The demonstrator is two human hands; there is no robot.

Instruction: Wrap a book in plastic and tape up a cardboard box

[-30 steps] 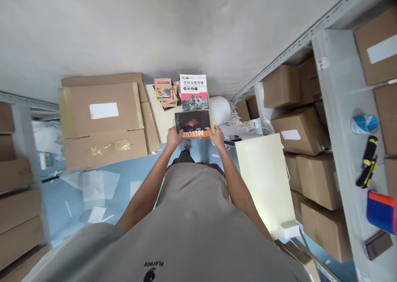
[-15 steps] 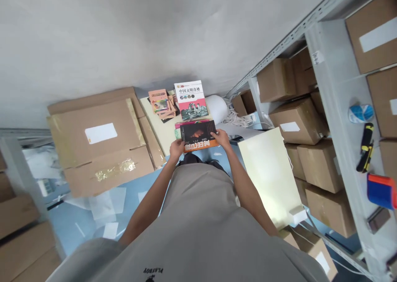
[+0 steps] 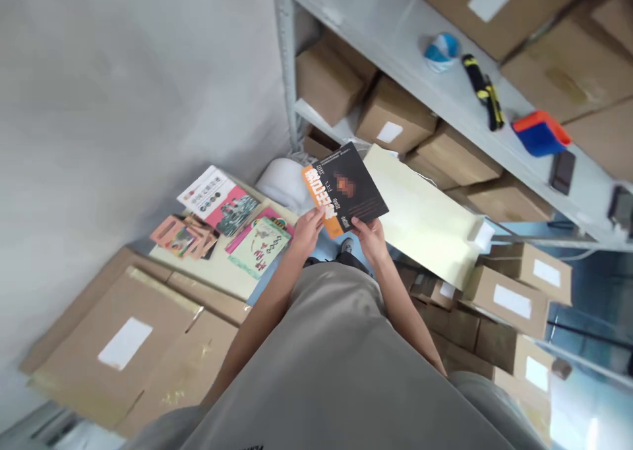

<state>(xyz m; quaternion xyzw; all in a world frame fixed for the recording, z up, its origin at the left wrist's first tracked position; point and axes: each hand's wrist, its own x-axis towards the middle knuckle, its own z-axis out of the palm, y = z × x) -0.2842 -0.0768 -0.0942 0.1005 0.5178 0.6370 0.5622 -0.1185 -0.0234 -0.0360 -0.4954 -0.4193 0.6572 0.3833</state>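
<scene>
Holding a black book (image 3: 363, 192) with an orange band, I have it near the centre of the frame, tilted so that its top corner points up and its cover faces me. My left hand (image 3: 307, 231) grips the band side, the fingertips lying on the white lettering. My right hand (image 3: 370, 236) pinches the lower edge, thumb on the cover; the fingers beneath are mostly hidden from me. Both hands are closed on the book, which is raised clear of the table (image 3: 212, 273).

On that table, left of centre, a green-bordered book (image 3: 262, 245) overlaps a magenta one (image 3: 231, 244). Above and left of them is a white-and-pink book (image 3: 217, 199), just beside some small orange-pink booklets (image 3: 178, 235). A white roll (image 3: 281, 181) is just left of the book in my grip. Flattened cardboard (image 3: 168, 338) with a white label fills the lower left.

Behind the black book, a cream board (image 3: 420, 212) stretches to the right. At the upper right, a grey shelf (image 3: 395, 34) carries a blue-and-white roll (image 3: 442, 51), a black-and-yellow tool (image 3: 477, 80) and a blue-and-orange object (image 3: 539, 133). Cardboard boxes (image 3: 326, 80) sit below it. One shoe (image 3: 347, 245) shows between my wrists.
</scene>
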